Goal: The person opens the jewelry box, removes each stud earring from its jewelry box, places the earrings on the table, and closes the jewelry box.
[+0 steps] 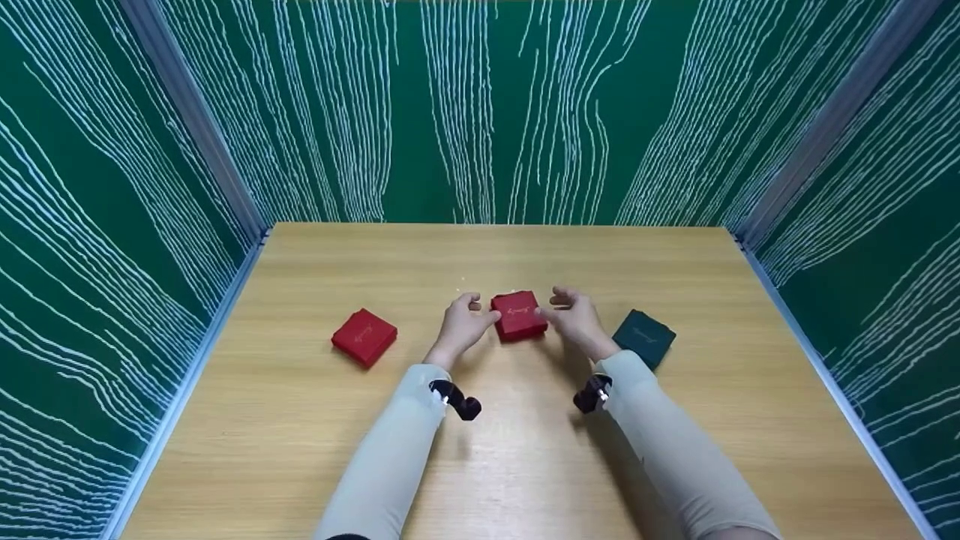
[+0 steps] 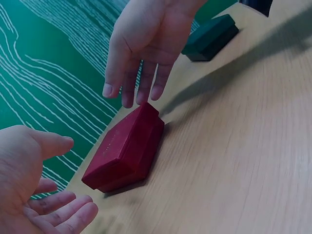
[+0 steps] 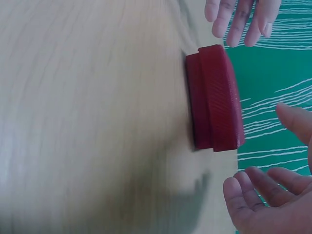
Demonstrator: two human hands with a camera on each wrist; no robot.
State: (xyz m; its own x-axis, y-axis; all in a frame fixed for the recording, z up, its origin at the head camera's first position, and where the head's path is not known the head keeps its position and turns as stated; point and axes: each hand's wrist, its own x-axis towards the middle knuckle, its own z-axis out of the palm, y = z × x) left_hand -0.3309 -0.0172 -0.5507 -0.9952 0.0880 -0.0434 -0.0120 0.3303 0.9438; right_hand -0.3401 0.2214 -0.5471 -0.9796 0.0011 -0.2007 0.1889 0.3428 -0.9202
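Note:
A small red gift box (image 1: 519, 316) with gold lettering on its lid sits closed at the middle of the table. On its left is my left hand (image 1: 461, 328), fingers loosely bent and thumb toward the box. My right hand (image 1: 579, 324) is on the other side, its thumb overlapping the box's edge in the head view. From the left wrist, the red box (image 2: 126, 148) shows between both hands, with a gap beside the left fingers (image 2: 63, 209). In the right wrist view, the box (image 3: 217, 100) stands apart from the right hand (image 3: 278, 200). Neither hand grips anything.
Another red box (image 1: 364, 337) lies to the left, turned at an angle. A dark green box (image 1: 644, 339) is to the right, beside my right wrist. Green walls (image 1: 457, 112) with white wavy lines enclose the wooden table (image 1: 510, 465) at the back and sides.

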